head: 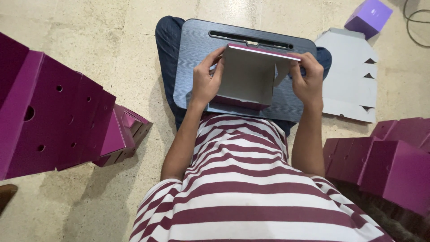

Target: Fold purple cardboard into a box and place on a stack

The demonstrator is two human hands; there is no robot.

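Note:
A half-folded cardboard box [248,76], grey-white inside and magenta outside, stands on a dark grey lap tray [192,54] across my knees. My left hand [207,78] grips the box's left wall, fingers curled over its edge. My right hand [308,78] holds the right side and pinches a side flap near the top edge. The box's open side faces me.
A stack of folded magenta boxes [58,116] with round holes lies on the floor at left. More magenta boxes [389,166] are piled at right. A flat grey-white cardboard blank [351,85] lies beyond the tray at right, with a purple box [369,17] and a cable [416,22] behind.

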